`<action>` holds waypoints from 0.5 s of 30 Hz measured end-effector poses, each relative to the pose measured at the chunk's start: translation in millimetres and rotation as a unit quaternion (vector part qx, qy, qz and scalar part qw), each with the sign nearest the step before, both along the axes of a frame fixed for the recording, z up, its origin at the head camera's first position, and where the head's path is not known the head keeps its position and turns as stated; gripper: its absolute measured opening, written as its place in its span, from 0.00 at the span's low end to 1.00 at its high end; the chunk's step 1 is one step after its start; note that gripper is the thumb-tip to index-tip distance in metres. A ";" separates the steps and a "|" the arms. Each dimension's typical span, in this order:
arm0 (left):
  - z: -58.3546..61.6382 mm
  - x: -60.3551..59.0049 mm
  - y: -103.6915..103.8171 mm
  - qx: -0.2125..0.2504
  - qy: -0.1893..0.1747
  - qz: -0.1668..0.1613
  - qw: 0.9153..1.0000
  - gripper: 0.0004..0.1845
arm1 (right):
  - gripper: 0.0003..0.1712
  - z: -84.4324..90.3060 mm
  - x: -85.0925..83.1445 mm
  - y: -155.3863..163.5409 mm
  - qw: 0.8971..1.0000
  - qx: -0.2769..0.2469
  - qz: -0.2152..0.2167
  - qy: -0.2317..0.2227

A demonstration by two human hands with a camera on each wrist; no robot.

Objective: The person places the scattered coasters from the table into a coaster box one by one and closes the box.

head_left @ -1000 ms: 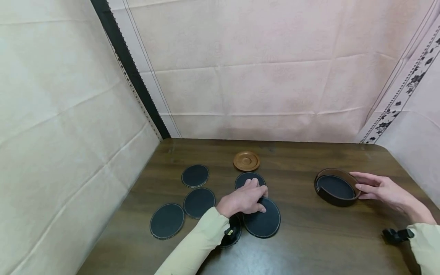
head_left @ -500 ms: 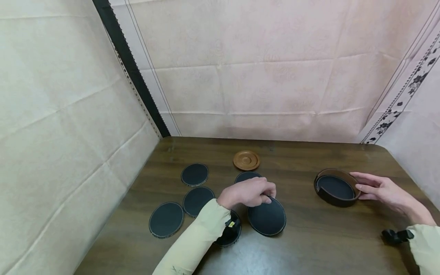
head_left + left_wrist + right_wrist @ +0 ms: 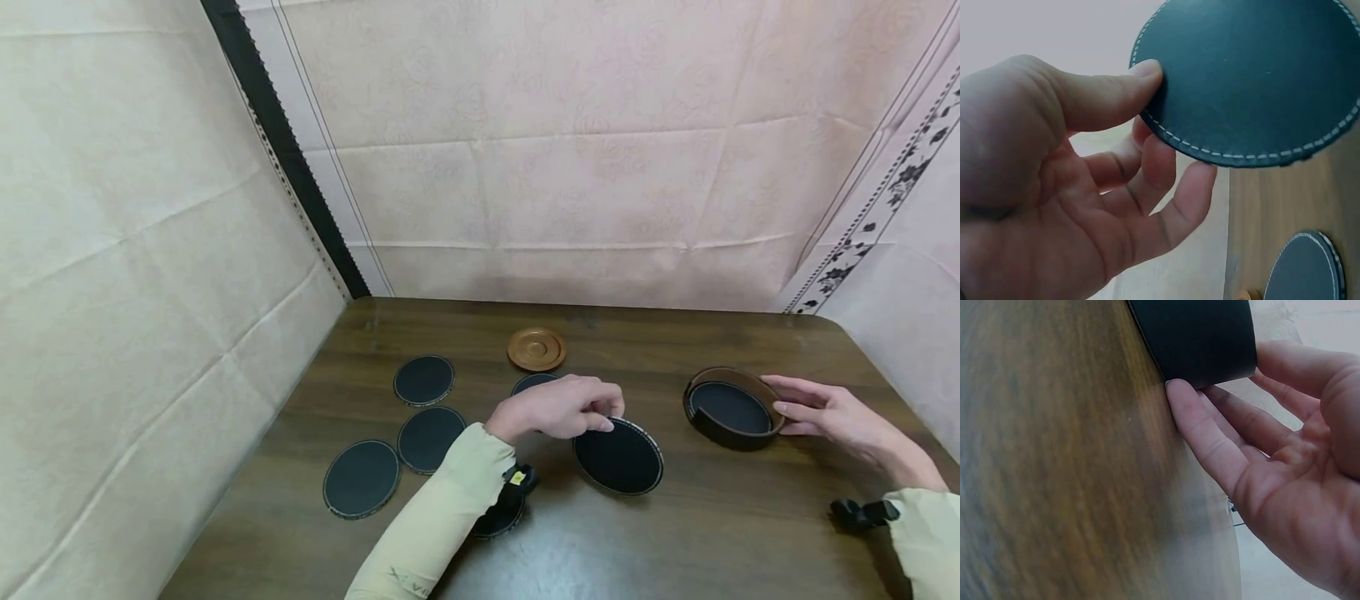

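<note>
I am holding a round black coaster [image 3: 618, 456] with my left hand [image 3: 558, 407]. My thumb is on top of its edge and my fingers are curling under it, so I am pinching it at the rim. In the left wrist view the coaster [image 3: 1254, 81] is tilting up off the wooden table [image 3: 675, 533]. It is sitting in the air between the other coasters and the round holder [image 3: 731, 410].

My right hand [image 3: 832, 417] is resting against the side of the holder. My fingers are lying nearly straight along its dark wall and are touching it, not gripping it. The right wrist view shows my fingertips [image 3: 1180, 394] pressing on the wall of the holder [image 3: 1200, 337]. One black coaster is already lying inside it.

I think I am in the middle of carrying this coaster over to the holder. Next I need to bring it above the open top, make it flat, and let it drop in on the one inside. My right hand needs to keep the holder from sliding.

More coasters are lying flat to the left [image 3: 423, 380] [image 3: 430, 438] [image 3: 361, 478]. A small brown wooden dish [image 3: 536, 348] is sitting near the back.
</note>
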State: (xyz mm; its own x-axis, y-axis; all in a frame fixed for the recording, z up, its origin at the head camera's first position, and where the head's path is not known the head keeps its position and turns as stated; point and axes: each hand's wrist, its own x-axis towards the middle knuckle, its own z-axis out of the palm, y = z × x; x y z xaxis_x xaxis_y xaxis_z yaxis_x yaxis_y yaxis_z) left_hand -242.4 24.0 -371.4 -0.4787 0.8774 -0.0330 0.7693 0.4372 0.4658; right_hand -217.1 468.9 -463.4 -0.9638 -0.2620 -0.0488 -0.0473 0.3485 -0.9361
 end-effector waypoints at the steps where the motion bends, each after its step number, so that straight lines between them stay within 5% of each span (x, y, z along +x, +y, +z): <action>1: 0.1 -0.7 2.2 0.006 0.001 0.002 1.000 0.02 | 0.31 -0.1 0.2 0.1 1.000 0.000 -0.001 0.000; 15: -1.8 -11.9 32.5 0.099 -0.021 0.069 0.992 0.04 | 0.33 1.5 1.3 -0.2 1.000 0.020 -0.011 -0.007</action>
State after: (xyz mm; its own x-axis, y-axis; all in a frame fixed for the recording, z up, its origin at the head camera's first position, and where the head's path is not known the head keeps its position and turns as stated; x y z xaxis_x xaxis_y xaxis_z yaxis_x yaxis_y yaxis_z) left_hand -254.3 56.6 -373.2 -0.5967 0.7948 0.1108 0.6864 0.4340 0.5835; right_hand -215.8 468.7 -461.9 -0.9684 -0.2387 -0.0724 -0.0262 0.3858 -0.9222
